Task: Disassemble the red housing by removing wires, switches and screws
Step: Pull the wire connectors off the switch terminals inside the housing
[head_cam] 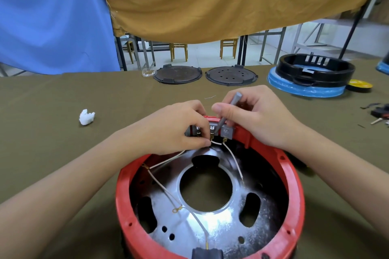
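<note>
The red housing (294,191) lay open side up on the olive-covered table (52,99), directly in front of the person. Its round red rim enclosed a silvered metal plate (210,227) with a large central hole and several slots. Thin white wires (166,190) with brass terminals trailed loosely across the plate. At the far wall sat the grey switches (226,132).

The left hand (179,128) was curled, its fingertips pinching a wire terminal at the switches. The right hand (252,115) gripped a grey screwdriver (229,109), tip lowered between the switch blocks.

For this step, the tip probably had to lever at the terminal or clip, not the plastic body. The pull on the wire ought to follow the tab's line, gripping the connector rather than the insulation.

Farther back lay two dark round lids (177,74), and to the right a black ring (315,71) on blue foam.
</note>
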`<state>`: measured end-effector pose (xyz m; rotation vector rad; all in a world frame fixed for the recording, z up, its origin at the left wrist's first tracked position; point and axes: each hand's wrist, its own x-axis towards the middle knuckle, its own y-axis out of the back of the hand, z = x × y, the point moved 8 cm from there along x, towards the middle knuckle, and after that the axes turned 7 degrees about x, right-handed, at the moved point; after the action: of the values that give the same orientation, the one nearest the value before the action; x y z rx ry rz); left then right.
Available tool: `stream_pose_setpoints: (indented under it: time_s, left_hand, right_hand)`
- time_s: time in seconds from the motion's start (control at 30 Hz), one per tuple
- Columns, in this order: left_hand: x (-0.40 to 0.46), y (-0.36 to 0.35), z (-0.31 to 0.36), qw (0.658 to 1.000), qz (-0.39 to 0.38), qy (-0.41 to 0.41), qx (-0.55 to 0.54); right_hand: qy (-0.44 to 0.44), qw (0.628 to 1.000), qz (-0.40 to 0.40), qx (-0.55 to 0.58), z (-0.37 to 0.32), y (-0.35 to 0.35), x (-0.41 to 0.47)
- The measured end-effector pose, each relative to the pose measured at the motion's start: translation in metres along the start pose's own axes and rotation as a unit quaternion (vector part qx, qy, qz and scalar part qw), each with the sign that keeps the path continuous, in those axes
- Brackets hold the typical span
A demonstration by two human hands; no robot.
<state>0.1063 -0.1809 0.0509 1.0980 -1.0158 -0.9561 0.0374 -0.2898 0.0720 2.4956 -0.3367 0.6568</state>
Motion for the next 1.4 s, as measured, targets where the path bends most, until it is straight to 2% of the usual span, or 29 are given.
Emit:
stream_pose_setpoints:
  time_s: [0.27,0.33,0.5,0.6,1.07,1.3,1.4]
  left_hand:
    - [0.000,0.000,0.002,1.000,-0.014,0.003,0.006]
    - [0.000,-0.001,0.002,1.000,-0.013,0.003,0.005]
    - [0.000,-0.001,0.000,1.000,-0.007,0.002,0.003]
    - [0.001,-0.001,0.000,1.000,-0.008,0.000,0.007]
    - [0.000,0.000,0.002,1.000,-0.005,-0.012,-0.006]
    - [0.000,0.000,0.002,1.000,-0.003,-0.012,-0.009]
    - [0.001,0.000,0.001,1.000,0.001,-0.014,-0.007]
  right_hand:
    - [0.123,0.978,-0.054,-0.157,-0.028,-0.010,-0.007]
    - [0.109,0.983,-0.053,-0.139,-0.024,-0.009,-0.005]
    - [0.015,1.000,-0.007,-0.014,0.000,-0.001,0.001]
    - [-0.005,1.000,0.005,0.020,0.006,0.001,0.002]
    - [-0.053,0.997,0.017,0.045,0.014,0.001,0.002]
    - [0.029,0.998,0.020,-0.059,-0.007,0.002,-0.003]
    - [0.037,0.997,0.002,-0.073,-0.010,-0.001,-0.003]
